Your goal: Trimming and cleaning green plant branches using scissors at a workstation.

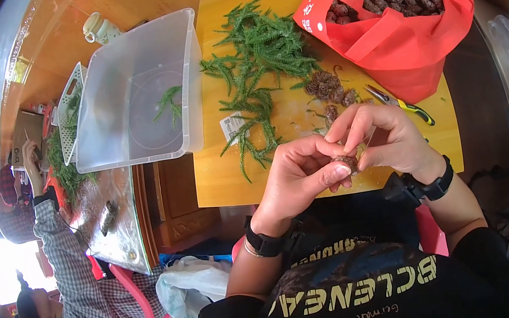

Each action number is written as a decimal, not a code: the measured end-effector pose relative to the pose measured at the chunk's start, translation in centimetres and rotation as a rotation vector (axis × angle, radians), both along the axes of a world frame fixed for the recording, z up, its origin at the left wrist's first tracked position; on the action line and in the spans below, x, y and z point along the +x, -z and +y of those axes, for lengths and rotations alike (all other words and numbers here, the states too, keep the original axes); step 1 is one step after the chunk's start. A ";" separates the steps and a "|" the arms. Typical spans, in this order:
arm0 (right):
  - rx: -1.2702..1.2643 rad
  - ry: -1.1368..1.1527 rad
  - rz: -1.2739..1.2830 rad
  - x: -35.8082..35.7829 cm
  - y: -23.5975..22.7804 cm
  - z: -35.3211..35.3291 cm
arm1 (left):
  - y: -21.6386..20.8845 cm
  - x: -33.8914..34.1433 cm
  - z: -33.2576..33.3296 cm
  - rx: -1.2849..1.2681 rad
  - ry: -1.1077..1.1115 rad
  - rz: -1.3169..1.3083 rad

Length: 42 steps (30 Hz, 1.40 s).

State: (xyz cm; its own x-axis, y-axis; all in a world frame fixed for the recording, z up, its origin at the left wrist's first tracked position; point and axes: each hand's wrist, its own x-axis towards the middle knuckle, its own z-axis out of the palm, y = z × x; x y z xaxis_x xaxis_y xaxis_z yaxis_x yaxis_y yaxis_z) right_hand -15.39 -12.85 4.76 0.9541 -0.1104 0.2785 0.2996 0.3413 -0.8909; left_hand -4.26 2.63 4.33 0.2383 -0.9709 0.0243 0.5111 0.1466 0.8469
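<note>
Above the near edge of the yellow board, both hands meet. My left hand pinches a small brown pine cone between thumb and fingers. My right hand is closed at the cone's upper side, its fingertips together around a thin pale strand, perhaps wire. Just beyond the hands lie a few loose pine cones. Pliers with yellow and black handles rest right of them. Green artificial sprigs are heaped at the middle of the board, a white label among them.
A red bag full of pine cones stands at the far right. Left of the board is a clear plastic bin with one green sprig inside. A co-worker in a checked shirt sits at a table on the left, beside more greenery.
</note>
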 end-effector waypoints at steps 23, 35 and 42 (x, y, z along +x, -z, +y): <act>-0.128 0.149 0.057 -0.3 -0.8 0.2 | 0.2 -0.5 0.0 0.018 -0.070 -0.009; -0.202 0.297 0.038 -0.8 -1.3 1.1 | 0.0 -0.7 -0.3 0.031 -0.117 -0.008; -0.202 0.316 0.064 -0.9 -1.2 1.3 | 0.0 -0.8 -0.3 0.033 -0.114 -0.024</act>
